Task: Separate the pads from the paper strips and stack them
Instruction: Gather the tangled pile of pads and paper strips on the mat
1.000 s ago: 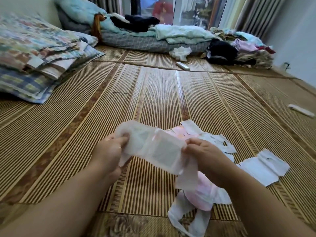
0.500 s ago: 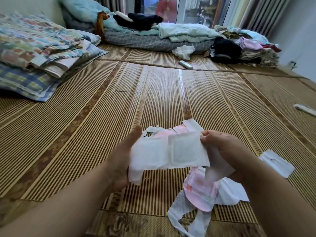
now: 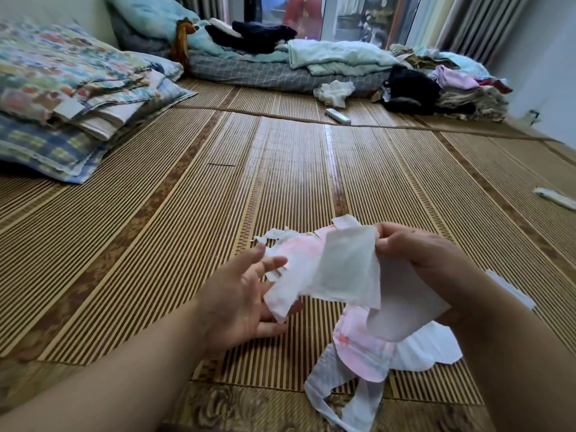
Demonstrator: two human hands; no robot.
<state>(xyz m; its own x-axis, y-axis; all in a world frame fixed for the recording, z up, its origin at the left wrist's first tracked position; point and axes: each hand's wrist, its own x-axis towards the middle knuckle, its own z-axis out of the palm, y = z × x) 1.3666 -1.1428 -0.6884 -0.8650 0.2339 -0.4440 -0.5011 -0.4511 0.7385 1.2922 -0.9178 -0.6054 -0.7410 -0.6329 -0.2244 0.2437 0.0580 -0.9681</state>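
Bamboo mat (image 3: 280, 182); pad (image 3: 343, 269), seemingly unlabelled.

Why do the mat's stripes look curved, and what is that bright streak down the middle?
Head view: the wide-angle lens bows the woven mat stripes outward toward the edges; the pale streak is window light glancing off the mat; the far bedding looks soft, and the left hand is slightly blurred.

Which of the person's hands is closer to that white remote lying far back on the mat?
Right. The right hand lies nearer the white remote, while the left hand sits lower and further left.
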